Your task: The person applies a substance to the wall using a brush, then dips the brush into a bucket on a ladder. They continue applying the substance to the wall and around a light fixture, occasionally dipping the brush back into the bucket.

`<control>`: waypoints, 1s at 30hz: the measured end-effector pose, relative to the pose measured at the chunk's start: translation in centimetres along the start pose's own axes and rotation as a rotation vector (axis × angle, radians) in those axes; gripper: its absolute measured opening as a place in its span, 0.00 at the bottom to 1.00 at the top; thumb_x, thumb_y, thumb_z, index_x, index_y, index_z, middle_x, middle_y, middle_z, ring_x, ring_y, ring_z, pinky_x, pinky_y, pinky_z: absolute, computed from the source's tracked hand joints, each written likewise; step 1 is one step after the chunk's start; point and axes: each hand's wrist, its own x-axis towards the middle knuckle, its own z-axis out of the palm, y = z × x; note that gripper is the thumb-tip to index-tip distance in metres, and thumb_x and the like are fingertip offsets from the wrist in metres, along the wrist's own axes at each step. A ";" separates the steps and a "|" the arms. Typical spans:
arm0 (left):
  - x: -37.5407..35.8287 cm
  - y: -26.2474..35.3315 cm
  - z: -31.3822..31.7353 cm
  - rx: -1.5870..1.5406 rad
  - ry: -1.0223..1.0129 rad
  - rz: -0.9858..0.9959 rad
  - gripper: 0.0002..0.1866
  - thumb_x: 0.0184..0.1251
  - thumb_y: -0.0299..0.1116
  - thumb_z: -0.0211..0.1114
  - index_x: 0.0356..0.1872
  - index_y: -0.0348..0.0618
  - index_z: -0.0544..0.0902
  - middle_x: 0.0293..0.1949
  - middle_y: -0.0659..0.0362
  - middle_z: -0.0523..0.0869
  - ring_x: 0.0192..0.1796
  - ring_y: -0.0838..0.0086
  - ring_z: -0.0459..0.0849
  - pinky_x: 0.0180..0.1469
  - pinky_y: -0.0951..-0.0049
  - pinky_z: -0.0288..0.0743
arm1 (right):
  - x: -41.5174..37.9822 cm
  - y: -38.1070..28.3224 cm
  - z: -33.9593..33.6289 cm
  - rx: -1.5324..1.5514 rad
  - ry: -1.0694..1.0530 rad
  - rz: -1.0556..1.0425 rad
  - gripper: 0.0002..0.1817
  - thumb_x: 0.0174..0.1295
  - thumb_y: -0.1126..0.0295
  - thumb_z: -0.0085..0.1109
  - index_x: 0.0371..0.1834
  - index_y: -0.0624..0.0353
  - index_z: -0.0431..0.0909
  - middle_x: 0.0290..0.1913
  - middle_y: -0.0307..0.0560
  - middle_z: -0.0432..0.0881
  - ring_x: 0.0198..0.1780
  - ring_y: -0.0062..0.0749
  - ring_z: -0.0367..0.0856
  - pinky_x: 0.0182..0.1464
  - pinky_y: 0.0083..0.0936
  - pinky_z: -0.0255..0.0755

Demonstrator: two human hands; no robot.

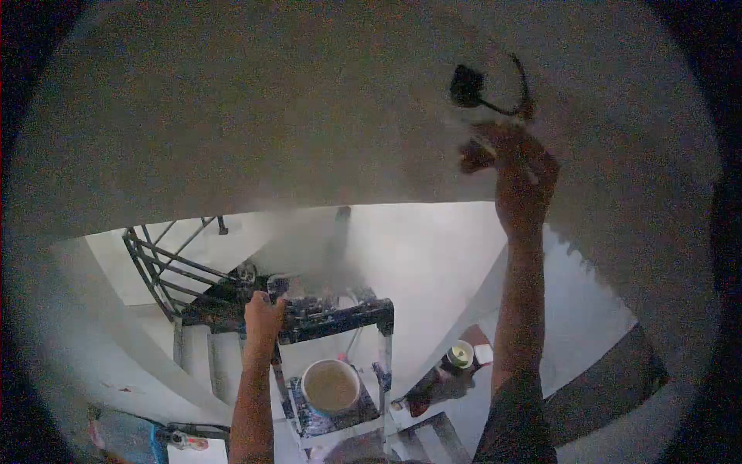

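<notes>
My right hand [519,166] is raised to the grey ceiling [270,116], fingers bent and closed; a thin pale edge shows between them, but I cannot tell what it is. Just above it a black square fitting [467,85] hangs from the ceiling on a black cable [523,81]. Lower down, my left hand [265,315] is closed at the left end of the dark, paint-splattered top of a stepladder [336,323]. A small greyish object [278,286] lies right beside its fingers. Below, a white bucket [355,384] of beige paste-like material stands on the ladder's lower platform.
Dark metal railing [166,267] and pale stair steps [197,359] are at the left. Down at the right are a round container [461,354] and a dark doormat-like panel [610,383]. A blue-edged item [127,437] lies at lower left. White walls [433,240] surround the stairwell.
</notes>
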 end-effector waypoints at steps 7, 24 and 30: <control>1.2 1.6 -1.6 -0.013 -0.064 -0.120 0.24 0.52 0.41 0.68 0.44 0.31 0.78 0.38 0.37 0.83 0.43 0.43 0.83 0.46 0.53 0.78 | 7.0 -0.4 0.5 -0.611 0.223 -0.436 0.10 0.64 0.66 0.61 0.43 0.59 0.84 0.36 0.45 0.87 0.37 0.26 0.85 0.46 0.26 0.76; -2.1 2.2 -0.1 0.053 0.033 -0.125 0.26 0.50 0.42 0.70 0.44 0.29 0.79 0.39 0.37 0.84 0.46 0.46 0.83 0.50 0.56 0.77 | 7.1 1.7 0.7 -0.513 -0.128 -0.628 0.04 0.58 0.73 0.63 0.34 0.59 0.79 0.26 0.43 0.81 0.26 0.25 0.81 0.28 0.23 0.75; -2.7 1.8 0.9 0.062 0.046 -0.133 0.27 0.48 0.42 0.72 0.45 0.31 0.80 0.40 0.39 0.85 0.46 0.49 0.84 0.49 0.58 0.77 | 2.8 7.2 1.1 -0.008 -0.204 -0.260 0.03 0.61 0.72 0.59 0.31 0.58 0.79 0.25 0.42 0.81 0.24 0.25 0.80 0.25 0.24 0.74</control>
